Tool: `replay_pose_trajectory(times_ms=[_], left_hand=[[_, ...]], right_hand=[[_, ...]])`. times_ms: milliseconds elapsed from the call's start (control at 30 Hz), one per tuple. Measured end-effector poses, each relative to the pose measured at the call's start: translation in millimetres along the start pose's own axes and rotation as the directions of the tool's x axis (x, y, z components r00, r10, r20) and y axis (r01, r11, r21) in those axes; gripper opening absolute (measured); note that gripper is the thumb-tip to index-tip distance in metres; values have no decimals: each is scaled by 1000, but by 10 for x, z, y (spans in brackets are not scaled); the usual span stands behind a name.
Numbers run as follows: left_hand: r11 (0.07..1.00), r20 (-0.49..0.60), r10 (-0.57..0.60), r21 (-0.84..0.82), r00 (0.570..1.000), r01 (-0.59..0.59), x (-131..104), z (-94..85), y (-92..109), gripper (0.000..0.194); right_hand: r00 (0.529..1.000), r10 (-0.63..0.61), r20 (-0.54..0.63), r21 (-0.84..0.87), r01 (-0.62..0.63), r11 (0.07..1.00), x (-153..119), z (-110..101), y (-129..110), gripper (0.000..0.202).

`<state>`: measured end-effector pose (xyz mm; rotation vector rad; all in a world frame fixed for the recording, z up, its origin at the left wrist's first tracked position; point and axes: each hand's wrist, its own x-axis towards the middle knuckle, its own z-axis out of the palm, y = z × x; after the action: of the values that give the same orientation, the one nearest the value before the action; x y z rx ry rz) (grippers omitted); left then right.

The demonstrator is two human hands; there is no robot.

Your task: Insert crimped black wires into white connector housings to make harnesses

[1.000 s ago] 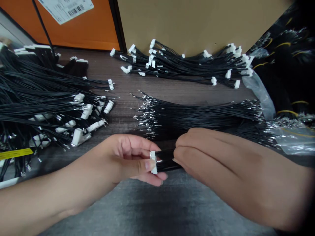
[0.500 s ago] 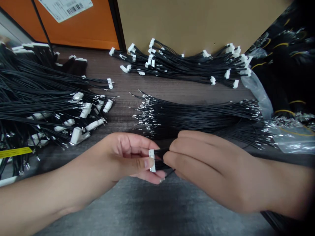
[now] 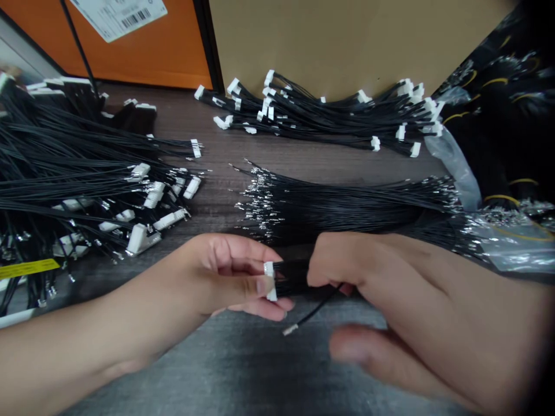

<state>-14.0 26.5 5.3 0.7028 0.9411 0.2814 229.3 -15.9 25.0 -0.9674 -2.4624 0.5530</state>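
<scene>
"Where's there room to move?"

"Toward the worktop's [image 3: 208, 370] near edge, below both hands, where the wood grain shows. The left hand [image 3: 212, 280] pinches a white connector housing [image 3: 270, 283] between thumb and fingers, over the middle; black wires run from it toward the right hand [image 3: 407, 283]."

"And that one's fingers?"

"Curled together, thumb spread well apart and blurred. A loose wire [image 3: 318, 306] sticks out from under them, its metal terminal [image 3: 290, 329] toward the near edge. I can't tell whether they grip it."

"What's in the way?"

"Just beyond the hands, a sheaf of terminated wires [image 3: 347, 202]. Farther back, a row of wire harnesses [image 3: 338, 118], then a brown panel [image 3: 325, 46] and an orange box [image 3: 151, 52] closing off the back. A heap of part-wired connectors [image 3: 65, 144] crowds the left edge; a clear plastic bag [image 3: 518, 245] and banded wire bundles [image 3: 498, 138] fill the right."
</scene>
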Motion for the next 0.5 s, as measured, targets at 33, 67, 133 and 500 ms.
replay_pose_trajectory(times_ms=[33, 67, 133, 500], left_hand=[[1000, 7, -1, -14, 1000, 1, 3, -4, 1, 12], [1000, 10, -7, -25, 1000, 7, 6, -7, 3, 12], [999, 9, -2, -37, 1000, 2, 10, -10, 5, 10], [997, -6, 36, -64, 999, -36, 35, -1, -49, 11]], right_hand=[[1000, 0, 22, 9, 0, 1000, 5, 15, 17, 27], [998, 2, 58, 1, -2, 1000, 8, 23, 37, 24], [994, 12, 109, -52, -6, 999, 4, 22, 69, 22], [991, -87, 102, -150, 102, 983, 7, 35, 115, 33]])
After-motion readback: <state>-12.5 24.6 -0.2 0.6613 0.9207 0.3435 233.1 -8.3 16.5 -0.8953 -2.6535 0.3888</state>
